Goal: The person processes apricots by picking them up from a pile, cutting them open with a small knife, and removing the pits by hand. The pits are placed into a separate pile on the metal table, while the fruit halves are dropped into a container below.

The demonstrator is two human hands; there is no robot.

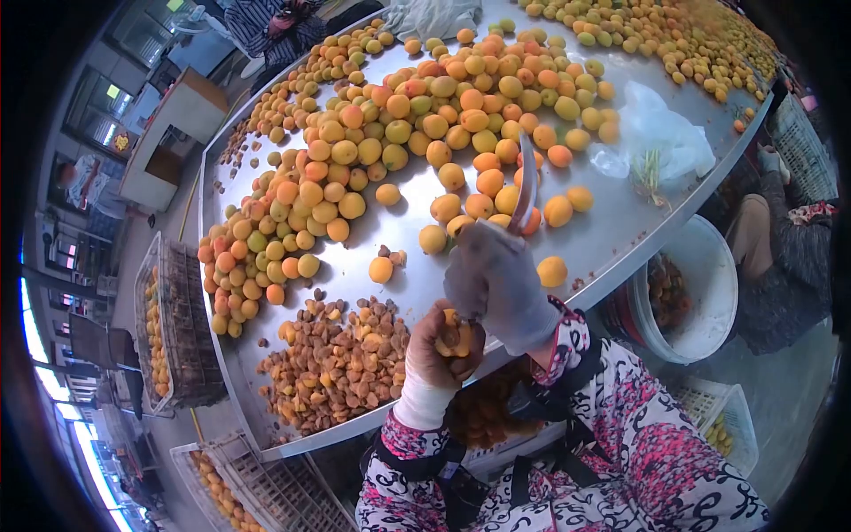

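My left hand (430,363), with a white wrap round its wrist, is closed on an apricot (455,335) just over the table's front edge. The fruit looks cut, its orange flesh partly covered by my fingers. Right against it, my gloved right hand (503,288) grips a knife, whose curved blade (526,184) points up and away from me. Most of the handle is hidden in the glove. Whole apricots (479,207) lie beyond the blade. To the left of my hands is a heap of brown apricot pits (341,368) with bits of orange flesh.
The metal table (390,244) carries large piles of apricots (355,146). A clear plastic bag (665,133) rests at its right. A white bucket (714,293) with scraps stands below the right edge. Crates (182,328) of fruit stand at left. Other people (789,257) are nearby.
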